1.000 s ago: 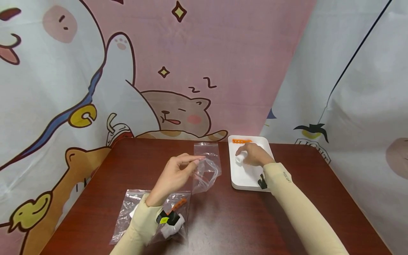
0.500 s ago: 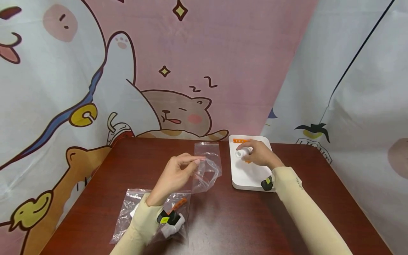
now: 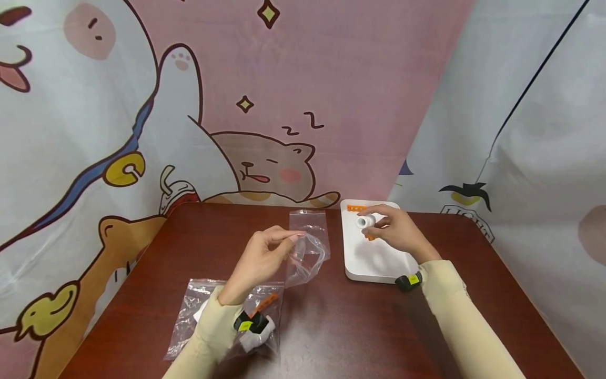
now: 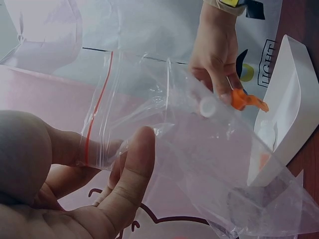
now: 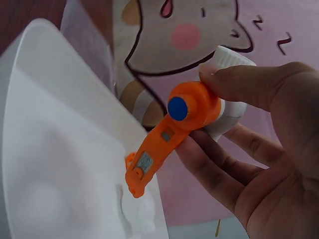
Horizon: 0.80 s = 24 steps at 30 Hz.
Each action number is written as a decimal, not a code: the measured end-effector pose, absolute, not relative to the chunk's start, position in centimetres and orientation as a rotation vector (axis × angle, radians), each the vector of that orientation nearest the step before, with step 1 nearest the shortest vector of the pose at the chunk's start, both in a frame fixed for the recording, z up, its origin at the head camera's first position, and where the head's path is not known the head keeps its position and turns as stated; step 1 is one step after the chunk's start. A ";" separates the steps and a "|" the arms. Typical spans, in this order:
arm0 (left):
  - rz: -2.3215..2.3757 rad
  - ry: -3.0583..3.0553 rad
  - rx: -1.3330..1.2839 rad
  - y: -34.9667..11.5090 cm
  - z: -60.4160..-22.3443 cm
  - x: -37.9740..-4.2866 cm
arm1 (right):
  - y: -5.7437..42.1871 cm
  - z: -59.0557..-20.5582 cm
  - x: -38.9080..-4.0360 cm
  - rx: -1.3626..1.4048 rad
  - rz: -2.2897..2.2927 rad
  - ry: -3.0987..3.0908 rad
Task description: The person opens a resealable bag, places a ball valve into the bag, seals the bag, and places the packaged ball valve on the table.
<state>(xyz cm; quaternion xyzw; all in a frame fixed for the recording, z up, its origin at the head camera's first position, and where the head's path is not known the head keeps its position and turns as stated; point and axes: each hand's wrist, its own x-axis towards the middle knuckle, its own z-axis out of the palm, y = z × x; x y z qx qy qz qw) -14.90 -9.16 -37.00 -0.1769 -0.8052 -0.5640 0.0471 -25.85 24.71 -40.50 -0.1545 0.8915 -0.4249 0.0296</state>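
Lifted slightly higher above the white tray point(image 3: 362, 266) since a second ago, gripping the white-and-orange valve point(image 5: 199, 102) in right fingers point(image 5: 214, 172), pinching the clear bag point(image 4: 184, 124) with left fingers point(image 3: 282, 236). Could snag the protruding orange handle point(image 5: 158, 149) on limp film, dragging loose so narrow a pinch.

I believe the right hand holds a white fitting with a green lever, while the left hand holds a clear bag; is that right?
Not quite: the lever on the white fitting is orange, as the right wrist view shows; the rest stands.
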 end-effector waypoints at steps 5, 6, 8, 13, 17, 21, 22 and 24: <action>-1.729 -2.461 -0.532 -9.1 -37.0 -15.0 | 24.7 -39.7 -24.5 -0.433 -1.453 2.656; -1.731 -2.462 -0.531 -9.1 -37.0 -15.0 | 24.7 -39.5 -24.2 -0.427 -1.466 2.652; -1.737 -2.459 -0.529 -9.1 -37.0 -15.0 | 24.6 -39.2 -23.6 -0.423 -1.484 2.658; -1.748 -2.448 -0.534 -9.0 -37.2 -15.0 | 24.2 -38.6 -22.2 -0.425 -1.577 2.650; -1.758 -2.443 -0.531 -8.9 -37.3 -15.0 | 23.7 -38.2 -21.3 -0.453 -1.761 2.540; -1.755 -2.434 -0.530 -8.8 -37.3 -15.1 | 23.1 -37.6 -20.5 -0.537 -1.905 2.433; -1.750 -2.431 -0.531 -8.8 -37.3 -15.1 | 23.0 -37.4 -20.4 -0.563 -1.932 2.410; -1.741 -2.426 -0.534 -8.8 -37.3 -15.1 | 22.7 -37.1 -20.0 -0.598 -1.987 2.360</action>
